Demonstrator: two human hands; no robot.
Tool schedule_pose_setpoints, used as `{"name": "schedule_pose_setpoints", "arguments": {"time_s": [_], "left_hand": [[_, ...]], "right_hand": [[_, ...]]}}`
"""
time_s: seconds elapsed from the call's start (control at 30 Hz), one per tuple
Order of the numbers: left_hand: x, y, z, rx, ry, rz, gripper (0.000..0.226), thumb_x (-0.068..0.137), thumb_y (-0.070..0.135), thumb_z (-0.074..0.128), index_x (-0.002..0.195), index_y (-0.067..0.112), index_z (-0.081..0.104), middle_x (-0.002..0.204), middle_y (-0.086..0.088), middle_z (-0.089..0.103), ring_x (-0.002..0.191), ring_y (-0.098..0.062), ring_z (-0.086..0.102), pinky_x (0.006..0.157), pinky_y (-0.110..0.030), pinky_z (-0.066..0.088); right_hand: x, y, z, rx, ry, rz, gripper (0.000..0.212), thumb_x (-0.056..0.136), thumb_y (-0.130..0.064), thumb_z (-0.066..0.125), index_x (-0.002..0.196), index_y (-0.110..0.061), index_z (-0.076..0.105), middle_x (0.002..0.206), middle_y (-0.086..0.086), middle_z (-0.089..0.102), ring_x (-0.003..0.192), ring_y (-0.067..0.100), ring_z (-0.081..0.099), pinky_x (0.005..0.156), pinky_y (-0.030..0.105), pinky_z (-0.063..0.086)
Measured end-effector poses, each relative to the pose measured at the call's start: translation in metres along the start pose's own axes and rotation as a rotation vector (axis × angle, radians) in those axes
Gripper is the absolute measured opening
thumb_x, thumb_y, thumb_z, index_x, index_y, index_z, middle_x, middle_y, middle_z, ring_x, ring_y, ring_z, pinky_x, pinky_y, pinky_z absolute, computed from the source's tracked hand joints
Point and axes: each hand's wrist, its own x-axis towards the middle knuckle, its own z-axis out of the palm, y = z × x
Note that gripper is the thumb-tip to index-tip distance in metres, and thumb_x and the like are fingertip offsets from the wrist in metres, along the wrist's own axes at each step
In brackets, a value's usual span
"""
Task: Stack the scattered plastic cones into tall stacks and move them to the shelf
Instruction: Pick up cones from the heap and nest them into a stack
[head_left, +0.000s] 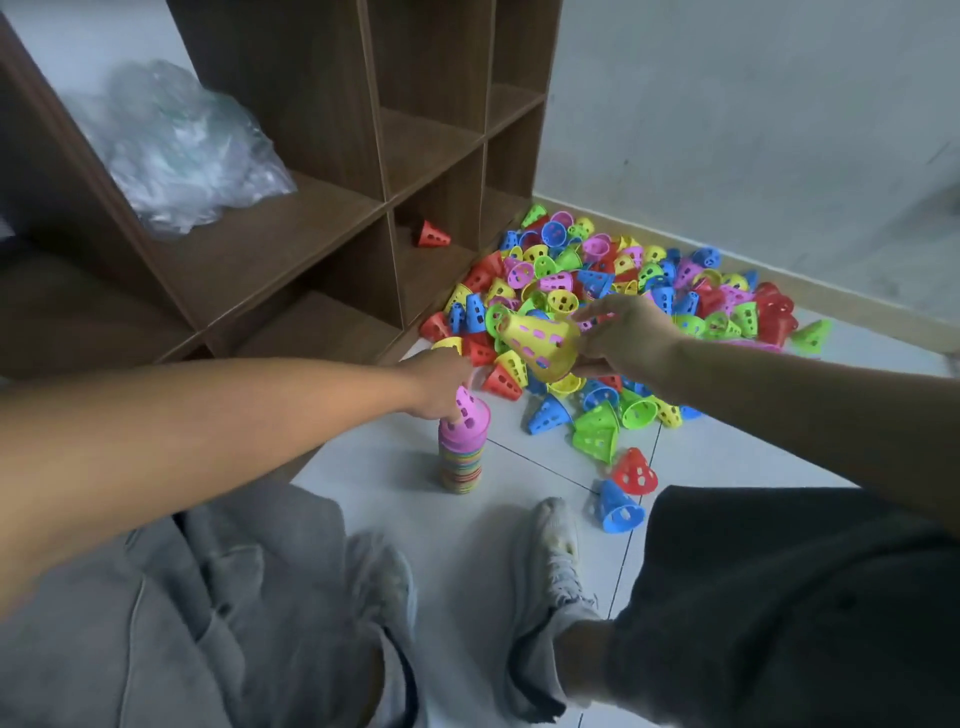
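The right hand (618, 338) holds a yellow cone (537, 340) by its wide rim, fingers above and thumb below, with the narrow end pointing left toward the shelf (311, 244); the cone hangs in the air over the near edge of the pile (623, 291). The left hand (441, 382) reaches down onto the stack (462, 452) standing on the floor (701, 467), its fingers at the pink cone (470, 413) on top, which sits tilted and not fully seated; whether those fingers pinch it or only press on it I cannot tell.

These cones look thin, hollow and full of holes, so they are likely very light and somewhat springy; the smooth plastic may slip, and the rim or the holes give the surest hold. Nested, they probably wedge together; a crooked one needs straightening before the next goes on. The stack is tall and narrow, so I judge it tippy; for carrying, one hand low around the base and one on top seems safest.

One red cone (431, 234) lies in a lower shelf compartment; a crumpled plastic bag (176, 150) sits on a higher board.
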Motion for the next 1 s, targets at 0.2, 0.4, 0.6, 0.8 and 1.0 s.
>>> {"name": "schedule_pose_setpoints", "arguments": {"time_s": [0.2, 0.4, 0.6, 0.8, 1.0], "left_hand": [[0.005, 0.011, 0.021, -0.152, 0.106, -0.107, 0.041, 0.068, 0.032, 0.086, 0.097, 0.013, 0.063, 0.102, -0.007, 0.065, 0.098, -0.028, 0.061, 0.079, -0.04, 0.055], [-0.005, -0.011, 0.054, -0.53, 0.125, -0.193, 0.082, 0.057, 0.052, 0.087, 0.127, 0.02, 0.059, 0.13, -0.002, 0.058, 0.115, -0.02, 0.056, 0.095, -0.039, 0.051], [-0.031, -0.007, 0.03, -1.246, 0.246, -0.128, 0.11, 0.053, 0.052, 0.087, 0.15, 0.027, 0.04, 0.138, 0.0, 0.051, 0.126, -0.013, 0.053, 0.08, -0.018, 0.045], [-0.041, 0.009, 0.011, -1.362, 0.397, -0.002, 0.042, 0.072, 0.024, 0.089, 0.108, 0.025, 0.067, 0.108, 0.006, 0.074, 0.102, -0.009, 0.069, 0.092, -0.031, 0.052], [-0.042, 0.008, 0.005, -1.313, 0.437, -0.123, 0.063, 0.054, 0.039, 0.091, 0.111, 0.024, 0.069, 0.109, 0.002, 0.075, 0.103, -0.015, 0.071, 0.095, -0.043, 0.057]], "right_hand": [[-0.006, -0.003, 0.014, 0.014, 0.02, 0.0, 0.034, 0.095, 0.003, 0.061, 0.127, -0.007, 0.056, 0.093, 0.017, 0.072, 0.079, 0.027, 0.076, 0.075, 0.035, 0.063], [0.007, -0.001, 0.042, 0.172, 0.055, 0.06, 0.028, 0.095, 0.003, 0.06, 0.121, -0.007, 0.054, 0.101, 0.022, 0.071, 0.082, 0.033, 0.075, 0.08, 0.042, 0.062], [0.008, 0.005, 0.072, 0.331, 0.101, 0.116, 0.026, 0.094, 0.004, 0.062, 0.118, -0.003, 0.055, 0.105, 0.024, 0.067, 0.077, 0.033, 0.073, 0.077, 0.041, 0.062], [-0.012, -0.001, 0.089, 0.412, 0.073, 0.104, 0.031, 0.094, 0.006, 0.061, 0.124, 0.001, 0.054, 0.083, 0.018, 0.067, 0.078, 0.032, 0.072, 0.081, 0.045, 0.061], [-0.023, 0.004, 0.083, 0.355, 0.034, 0.11, 0.035, 0.095, -0.003, 0.065, 0.127, -0.004, 0.051, 0.091, 0.018, 0.07, 0.073, 0.031, 0.074, 0.075, 0.04, 0.063]]}}
